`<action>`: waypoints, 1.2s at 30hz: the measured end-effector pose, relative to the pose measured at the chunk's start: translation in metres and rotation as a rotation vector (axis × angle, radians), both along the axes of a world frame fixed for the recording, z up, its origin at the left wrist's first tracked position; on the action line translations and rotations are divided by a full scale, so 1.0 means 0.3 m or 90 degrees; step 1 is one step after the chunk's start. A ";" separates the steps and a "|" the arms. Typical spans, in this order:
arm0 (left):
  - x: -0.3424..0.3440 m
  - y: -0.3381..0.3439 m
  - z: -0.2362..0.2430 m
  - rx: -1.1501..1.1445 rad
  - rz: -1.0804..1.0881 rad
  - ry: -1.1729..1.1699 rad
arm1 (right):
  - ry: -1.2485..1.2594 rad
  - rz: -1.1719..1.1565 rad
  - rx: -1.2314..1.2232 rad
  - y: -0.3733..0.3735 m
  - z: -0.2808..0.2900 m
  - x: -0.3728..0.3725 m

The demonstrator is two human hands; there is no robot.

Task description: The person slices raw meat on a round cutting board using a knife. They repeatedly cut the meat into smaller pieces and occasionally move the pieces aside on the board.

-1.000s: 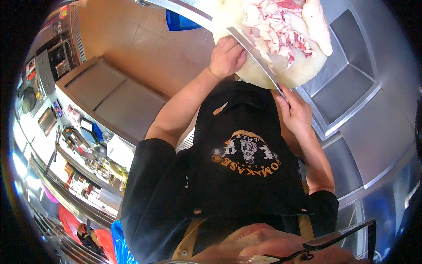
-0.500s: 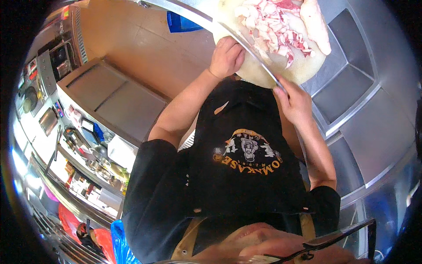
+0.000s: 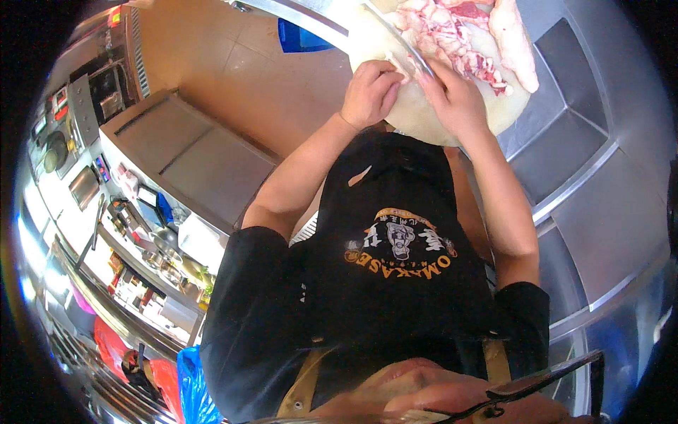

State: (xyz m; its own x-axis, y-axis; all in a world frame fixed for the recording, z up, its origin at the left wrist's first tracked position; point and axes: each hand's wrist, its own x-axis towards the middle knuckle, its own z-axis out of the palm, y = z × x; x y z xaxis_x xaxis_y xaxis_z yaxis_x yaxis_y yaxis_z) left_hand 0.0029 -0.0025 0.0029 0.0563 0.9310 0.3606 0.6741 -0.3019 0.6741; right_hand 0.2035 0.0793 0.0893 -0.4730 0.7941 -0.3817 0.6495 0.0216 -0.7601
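Observation:
A round pale cutting board (image 3: 505,124) lies at the top of the view. My right hand (image 3: 452,99) is closed round the handle end of a long knife (image 3: 395,34), whose blade slants up and left over the board. At the board's near left edge, my left hand (image 3: 372,93) pinches a small whitish strip of meat or fat (image 3: 397,65), close beside the blade. Right of the knife lies a heap of cut pink and white meat (image 3: 455,49). A larger pale slab of meat (image 3: 514,46) lies along the board's right side.
Steel worktop with recessed panels (image 3: 558,152) runs along the right. A low steel cabinet (image 3: 191,145) stands at left, with a blue bin (image 3: 304,37) on the tiled floor beyond. Farther left, a counter holds pans (image 3: 166,244) and containers; blue (image 3: 192,381) and red bags hang below.
My right hand and the knife have moved up and left across the board, close to my left hand. A whitish strip now shows at my left fingertips.

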 end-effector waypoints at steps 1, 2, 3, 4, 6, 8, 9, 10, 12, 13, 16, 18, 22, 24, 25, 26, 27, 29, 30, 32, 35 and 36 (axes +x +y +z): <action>0.004 -0.010 -0.006 0.002 0.008 -0.014 | -0.007 0.002 0.032 -0.071 0.024 0.068; 0.007 -0.008 -0.010 0.007 0.016 -0.027 | -0.013 0.005 0.067 -0.139 0.051 0.134; 0.005 -0.008 -0.010 0.001 0.016 -0.010 | -0.034 0.014 0.021 -0.193 0.085 0.192; 0.005 -0.016 -0.007 -0.010 0.013 0.004 | -0.057 0.034 0.049 -0.244 0.122 0.240; 0.004 -0.013 -0.006 -0.010 0.010 0.025 | -0.080 0.028 0.030 -0.304 0.162 0.298; 0.002 -0.016 -0.010 0.005 0.013 0.032 | -0.075 0.038 0.065 -0.312 0.140 0.297; 0.000 -0.014 -0.012 -0.001 0.006 0.028 | -0.070 0.035 0.071 -0.291 0.109 0.266; -0.001 -0.009 -0.015 -0.008 -0.004 0.024 | -0.063 0.030 0.076 -0.262 0.062 0.216; -0.003 0.006 -0.011 0.001 -0.019 0.009 | -0.039 0.053 0.080 -0.157 -0.015 0.080; 0.002 0.016 -0.005 0.014 -0.030 -0.002 | -0.023 0.074 0.077 -0.089 -0.045 0.004; -0.002 0.012 0.007 0.021 -0.033 0.000 | 0.059 -0.019 0.145 0.012 -0.107 -0.098; -0.008 0.020 0.010 0.016 -0.015 -0.002 | 0.023 -0.044 0.075 0.003 -0.030 -0.054; -0.005 -0.015 -0.002 -0.011 0.021 -0.010 | -0.055 0.035 0.013 -0.190 0.129 0.186; 0.000 -0.020 -0.008 -0.016 0.021 0.004 | -0.057 0.029 0.034 -0.284 0.152 0.275; 0.002 -0.020 -0.006 -0.017 0.016 0.008 | -0.055 0.022 0.044 -0.305 0.151 0.287; 0.001 -0.022 -0.004 -0.018 0.014 0.013 | -0.068 0.031 0.045 -0.302 0.136 0.281; -0.001 -0.027 0.000 -0.017 0.015 0.014 | -0.081 0.039 0.046 -0.290 0.120 0.259; -0.001 -0.007 0.008 -0.003 0.013 0.014 | -0.041 0.023 0.068 -0.237 0.045 0.182; 0.002 0.006 0.006 0.001 0.006 -0.003 | 0.015 -0.001 0.085 -0.193 -0.024 0.113; 0.007 0.009 0.012 0.010 -0.013 -0.030 | 0.048 0.028 0.099 -0.058 -0.082 -0.015; 0.001 -0.004 -0.006 0.008 -0.003 -0.014 | 0.037 -0.034 0.105 -0.001 -0.082 -0.067; -0.005 0.010 -0.006 0.011 0.006 -0.019 | 0.045 -0.043 0.104 -0.026 -0.053 -0.030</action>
